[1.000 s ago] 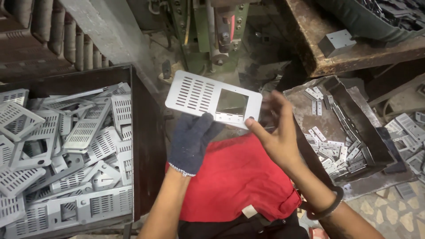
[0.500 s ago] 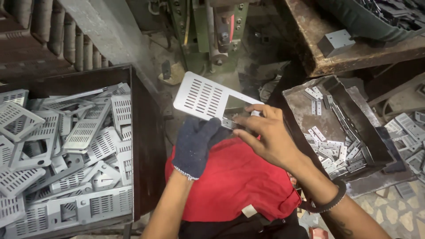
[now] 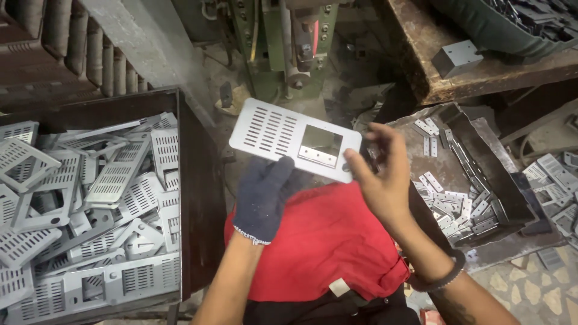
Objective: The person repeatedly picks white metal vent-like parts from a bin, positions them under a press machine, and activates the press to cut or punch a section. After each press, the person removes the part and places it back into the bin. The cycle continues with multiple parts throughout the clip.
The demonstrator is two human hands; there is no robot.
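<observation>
Dark metal bin (image 3: 192, 198) on the left brims with grey slotted panels (image 3: 90, 192), and a tray (image 3: 512, 198) of small metal pieces (image 3: 463, 210) sits on the right. Over the red cloth (image 3: 325, 241) (centre, near), the gloved left hand (image 3: 265, 195) closes under the perforated plate (image 3: 295, 139). The bare right hand (image 3: 382, 174) pinches its right edge, fingers spread.

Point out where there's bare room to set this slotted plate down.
The red cloth on the lap, between the left hand and right hand, is bare. So is the tray floor behind its small brackets. The left bin is heaped with slotted plates.
</observation>
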